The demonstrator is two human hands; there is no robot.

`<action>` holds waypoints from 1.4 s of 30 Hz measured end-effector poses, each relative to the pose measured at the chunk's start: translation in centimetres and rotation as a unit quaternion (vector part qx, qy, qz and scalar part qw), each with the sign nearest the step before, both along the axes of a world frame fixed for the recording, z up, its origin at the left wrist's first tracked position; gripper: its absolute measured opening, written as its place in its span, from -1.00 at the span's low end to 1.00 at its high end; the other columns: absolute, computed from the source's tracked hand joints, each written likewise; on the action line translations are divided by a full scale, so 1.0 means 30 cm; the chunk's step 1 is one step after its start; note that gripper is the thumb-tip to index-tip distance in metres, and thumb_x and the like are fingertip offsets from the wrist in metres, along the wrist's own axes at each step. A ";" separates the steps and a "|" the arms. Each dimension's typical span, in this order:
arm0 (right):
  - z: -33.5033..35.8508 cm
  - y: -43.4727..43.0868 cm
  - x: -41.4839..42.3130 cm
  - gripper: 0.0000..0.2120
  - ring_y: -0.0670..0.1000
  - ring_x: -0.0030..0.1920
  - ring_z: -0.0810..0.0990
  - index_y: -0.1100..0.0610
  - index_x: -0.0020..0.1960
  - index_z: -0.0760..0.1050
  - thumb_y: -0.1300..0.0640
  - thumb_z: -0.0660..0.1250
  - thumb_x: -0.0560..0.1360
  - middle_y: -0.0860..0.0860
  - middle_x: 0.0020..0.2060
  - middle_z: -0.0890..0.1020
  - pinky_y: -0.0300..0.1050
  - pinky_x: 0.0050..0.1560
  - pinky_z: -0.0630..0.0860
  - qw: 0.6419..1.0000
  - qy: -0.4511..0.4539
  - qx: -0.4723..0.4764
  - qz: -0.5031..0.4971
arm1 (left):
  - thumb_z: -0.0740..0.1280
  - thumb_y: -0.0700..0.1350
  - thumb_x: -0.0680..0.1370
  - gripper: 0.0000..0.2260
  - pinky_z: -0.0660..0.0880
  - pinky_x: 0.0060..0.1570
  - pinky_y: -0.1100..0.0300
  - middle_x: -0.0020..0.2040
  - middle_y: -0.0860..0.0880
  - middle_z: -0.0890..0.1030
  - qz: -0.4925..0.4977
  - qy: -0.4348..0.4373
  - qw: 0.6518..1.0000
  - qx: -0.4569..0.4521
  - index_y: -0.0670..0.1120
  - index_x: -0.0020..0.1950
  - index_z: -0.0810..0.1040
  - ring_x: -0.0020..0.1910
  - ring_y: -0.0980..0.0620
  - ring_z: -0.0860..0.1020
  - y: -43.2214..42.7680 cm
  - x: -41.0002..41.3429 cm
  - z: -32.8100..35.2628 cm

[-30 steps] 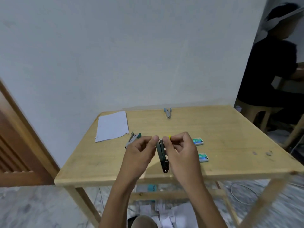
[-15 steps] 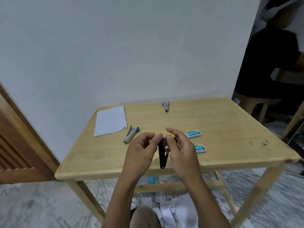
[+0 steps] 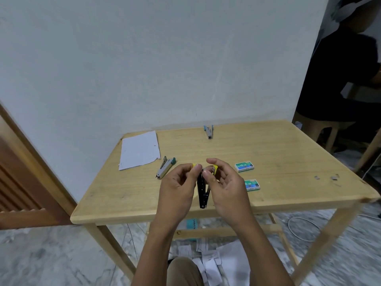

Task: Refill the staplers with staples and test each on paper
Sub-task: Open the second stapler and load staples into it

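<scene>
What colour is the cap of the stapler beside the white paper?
Teal-green, on the grey metal stapler; head view.

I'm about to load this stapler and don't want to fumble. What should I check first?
1. Black stapler gripped by left hand and right hand: ok.
2. Stapler hinged open: ok.
3. Staple strip in fingers: cannot tell.
4. Staples nearby, far box and near box, right of the hands: ok.
5. Paper on table for testing: ok.
</scene>
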State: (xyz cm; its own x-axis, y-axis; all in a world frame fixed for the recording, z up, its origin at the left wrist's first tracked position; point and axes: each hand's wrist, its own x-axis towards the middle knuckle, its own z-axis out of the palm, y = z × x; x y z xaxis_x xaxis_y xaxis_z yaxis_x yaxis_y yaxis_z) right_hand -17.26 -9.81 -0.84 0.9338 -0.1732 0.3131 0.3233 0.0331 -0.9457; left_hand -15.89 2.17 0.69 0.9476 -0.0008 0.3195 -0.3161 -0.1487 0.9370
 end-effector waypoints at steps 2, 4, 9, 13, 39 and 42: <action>-0.001 0.016 0.000 -0.78 -0.13 0.01 0.66 -0.13 0.11 0.51 0.17 0.35 0.57 -0.12 -0.13 0.67 -0.24 0.03 0.56 1.000 -0.001 0.018 -0.008 | 0.32 0.00 0.59 -0.79 0.37 -0.35 0.27 -0.42 0.06 0.49 0.010 -0.004 1.000 -0.007 -0.08 -0.07 0.68 -0.40 0.11 0.38 -0.004 0.000 -0.004; 0.001 0.030 -0.002 -0.78 -0.13 0.01 0.66 -0.12 0.12 0.51 0.17 0.35 0.57 -0.05 -0.11 0.68 -0.29 -0.01 0.55 0.999 -0.003 0.032 -0.022 | 0.31 0.00 0.59 -0.77 0.37 -0.36 0.25 -0.40 -0.05 0.47 0.009 -0.002 1.000 -0.021 -0.12 -0.09 0.67 -0.39 0.06 0.38 -0.003 -0.001 -0.008; 0.001 0.058 -0.006 -0.77 -0.11 0.00 0.66 -0.12 0.11 0.53 0.18 0.36 0.56 -0.04 -0.13 0.67 -0.27 0.01 0.56 0.997 -0.003 0.065 -0.039 | 0.31 -0.03 0.60 -0.75 0.42 -0.34 0.25 -0.40 -0.05 0.48 0.010 0.013 0.999 -0.048 -0.19 -0.11 0.64 -0.39 0.07 0.41 -0.003 0.001 -0.019; -0.001 0.066 -0.005 -0.77 -0.12 -0.04 0.67 -0.11 0.10 0.54 0.21 0.36 0.55 -0.01 -0.14 0.67 -0.31 -0.04 0.55 0.997 -0.005 0.076 -0.032 | 0.31 -0.04 0.60 -0.76 0.42 -0.35 0.28 -0.43 -0.01 0.48 0.019 0.027 0.997 -0.065 -0.18 -0.09 0.65 -0.41 0.09 0.41 0.000 0.001 -0.029; 0.005 -0.109 0.061 -0.61 -0.04 -0.09 0.69 0.17 0.15 0.53 0.20 0.43 0.32 0.03 -0.13 0.69 -0.25 0.00 0.60 0.950 0.010 0.310 0.021 | 0.09 -0.26 0.55 -0.84 0.50 -0.26 0.03 -0.32 -0.25 0.51 -0.138 0.304 0.935 -0.120 -0.23 -0.16 0.42 -0.37 -0.12 0.49 0.203 0.022 -0.027; 0.026 -0.116 0.081 -0.63 0.02 -0.13 0.69 0.23 0.13 0.55 0.27 0.42 0.33 0.07 -0.16 0.68 -0.21 -0.09 0.62 0.932 0.028 0.344 0.111 | 0.12 -0.16 0.50 -0.83 0.52 -0.18 0.03 -0.29 -0.25 0.51 -0.254 0.364 0.889 -0.117 -0.22 -0.12 0.46 -0.27 -0.18 0.57 0.207 -0.003 -0.038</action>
State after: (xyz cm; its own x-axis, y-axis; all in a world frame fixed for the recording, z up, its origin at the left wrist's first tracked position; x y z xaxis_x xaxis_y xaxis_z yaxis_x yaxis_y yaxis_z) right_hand -14.83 -13.30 -0.06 0.9820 -0.1166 0.1488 0.1876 0.6983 -0.6908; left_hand -15.98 8.38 -0.46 0.7996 -0.5018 -0.3298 0.4151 0.0650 0.9075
